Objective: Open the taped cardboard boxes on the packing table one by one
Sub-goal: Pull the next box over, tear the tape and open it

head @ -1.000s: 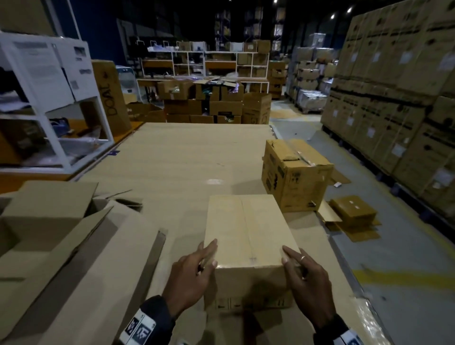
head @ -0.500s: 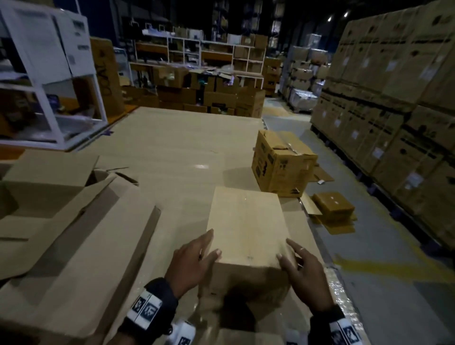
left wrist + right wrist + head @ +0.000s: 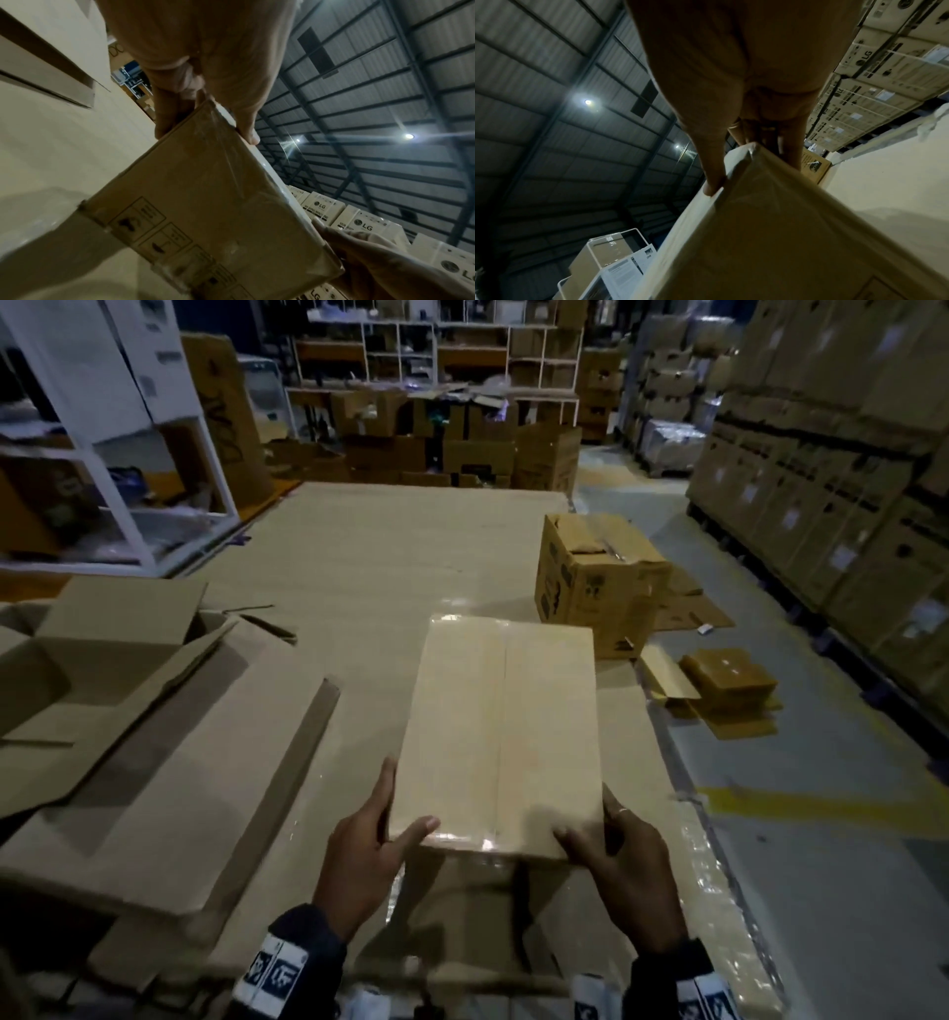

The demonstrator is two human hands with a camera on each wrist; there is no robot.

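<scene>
A taped cardboard box (image 3: 500, 731) is held above the near part of the packing table (image 3: 369, 567), its clear-taped seam running away from me. My left hand (image 3: 382, 824) grips its near left corner, thumb on the top face and fingers along the side. My right hand (image 3: 606, 839) grips the near right corner the same way. In the left wrist view the box (image 3: 205, 213) shows printed handling symbols and the left hand (image 3: 205, 113) clamps its edge. In the right wrist view the right hand (image 3: 752, 162) pinches the box (image 3: 782, 243) corner.
Opened boxes and flattened cardboard (image 3: 128, 711) lie on the table's left. Another brown box (image 3: 595, 582) stands at the table's right edge. Flat cardboard pieces (image 3: 719, 690) lie on the floor to the right. White shelving (image 3: 102, 428) stands left; stacked cartons (image 3: 847, 480) line the right.
The box has come up off the table and toward me. Both hands have shifted from resting at its near end to gripping its near corners, thumbs on top.
</scene>
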